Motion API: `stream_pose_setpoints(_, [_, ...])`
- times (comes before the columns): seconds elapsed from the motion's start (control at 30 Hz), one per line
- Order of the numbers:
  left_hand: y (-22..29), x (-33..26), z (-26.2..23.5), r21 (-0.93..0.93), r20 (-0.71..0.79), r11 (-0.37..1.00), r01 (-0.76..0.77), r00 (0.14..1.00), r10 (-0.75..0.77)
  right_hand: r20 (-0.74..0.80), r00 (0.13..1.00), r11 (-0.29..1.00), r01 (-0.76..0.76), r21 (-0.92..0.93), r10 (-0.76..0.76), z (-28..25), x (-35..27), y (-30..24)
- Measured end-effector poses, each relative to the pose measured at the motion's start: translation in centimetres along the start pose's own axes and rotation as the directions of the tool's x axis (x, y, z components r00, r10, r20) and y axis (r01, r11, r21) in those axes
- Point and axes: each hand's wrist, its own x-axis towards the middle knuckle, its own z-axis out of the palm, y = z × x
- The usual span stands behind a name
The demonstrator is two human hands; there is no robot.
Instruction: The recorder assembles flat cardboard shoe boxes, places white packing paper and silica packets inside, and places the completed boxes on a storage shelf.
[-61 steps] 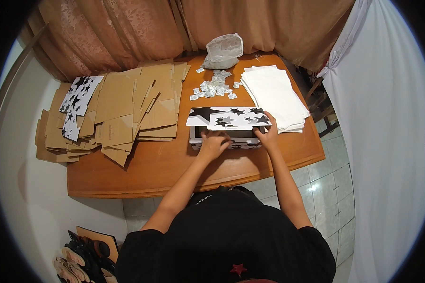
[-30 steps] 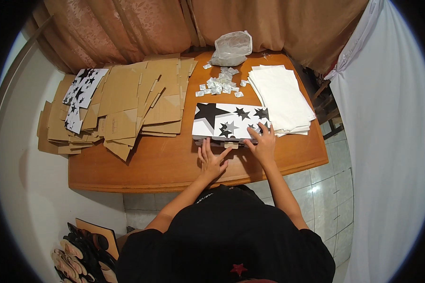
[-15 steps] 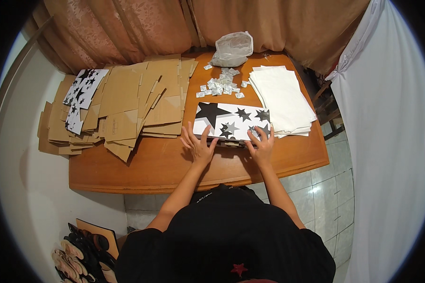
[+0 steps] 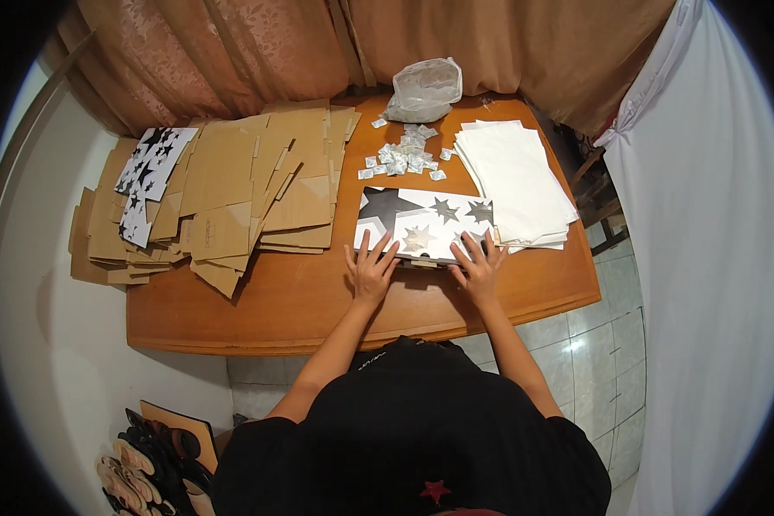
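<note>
A white cardboard box [image 4: 421, 218] with black and grey stars lies on the wooden table in front of me, its lid down. My left hand [image 4: 372, 271] rests on the lid's near left part, fingers spread. On the near right part lies my right hand [image 4: 479, 265], its fingers also apart. Both thumbs point inward along the near edge, where a small brown cardboard part shows between the hands. Neither hand grips anything. Just beyond the box, small silvery packets [image 4: 407, 157] are scattered in a loose heap.
Flattened brown cardboard boxes [image 4: 219, 168] are piled at the left, with a star-printed piece [image 4: 156, 160] on top. A stack of white paper sheets [image 4: 514, 181] lies at the right. An open clear plastic bag [image 4: 426, 90] stands at the back of the table [image 4: 258, 314].
My left hand has shifted slightly right and farther onto the lid, and its fingers have flattened. The right fingers have stretched out too. The lid's near side now lies flatter.
</note>
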Motion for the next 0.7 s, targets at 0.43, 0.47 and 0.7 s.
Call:
stream_pose_setpoints(0.43, [0.1, 0.5, 0.1, -0.177, -0.040, 0.984, 0.026, 0.999, -0.034, -0.110, 0.993, 0.988, 0.062, 0.142, -0.047, 0.0, 1.1, -4.5])
stream_pose_setpoints(0.47, [0.2, 0.5, 0.1, -0.176, -0.040, 0.984, 0.027, 0.999, -0.035, -0.098, 0.994, 0.978, 0.076, 0.195, -0.058, -0.2, 1.3, -4.8])
stream_pose_setpoints(0.7, [0.8, 0.8, 0.1, -0.216, -0.035, 0.973, 0.087, 0.995, -0.097, -0.142, 0.981, 0.984, 0.145, 0.105, -0.130, 1.3, 1.3, -4.2])
